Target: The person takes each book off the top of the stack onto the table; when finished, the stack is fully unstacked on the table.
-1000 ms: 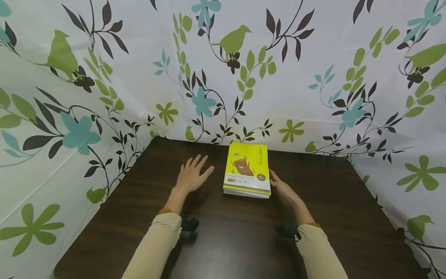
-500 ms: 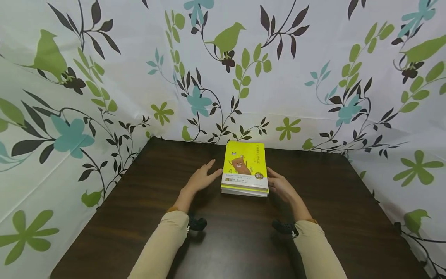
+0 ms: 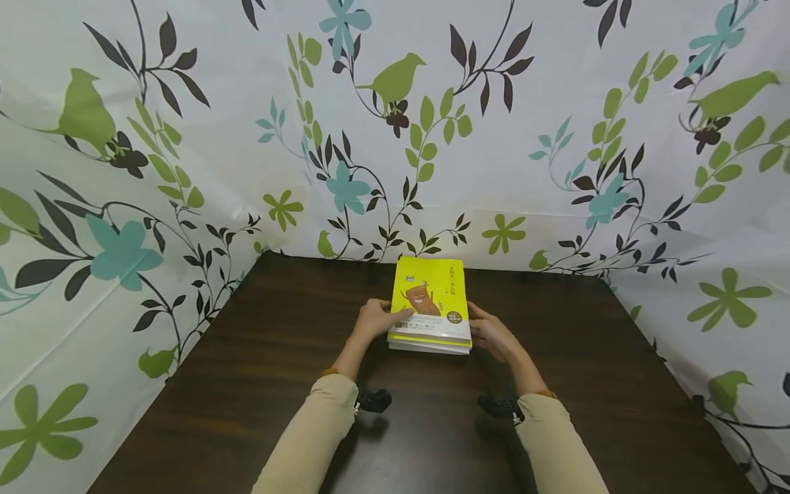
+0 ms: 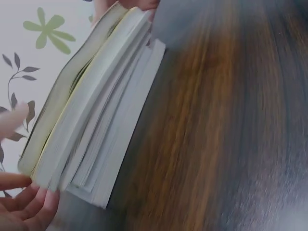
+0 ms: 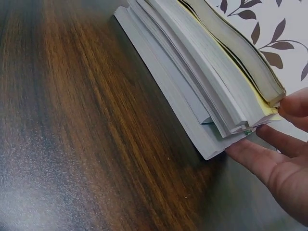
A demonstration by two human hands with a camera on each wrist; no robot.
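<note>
L hand (image 3: 373,321), unclenched, touches the books (image 3: 430,298) at 9 o'clock; R hand (image 3: 496,338), w/ fingers extended, touches them at 3 o'clock, on counter (image 3: 426,446).

two hands (image 3: 373,320) (image 3: 496,338) were counted, with two sleeves (image 3: 308,433) (image 3: 558,442), two black wrist devices (image 3: 374,399) (image 3: 496,405), one table (image 3: 216,384) and one stack of books (image 3: 432,291), whose exact number could not be told.
</note>
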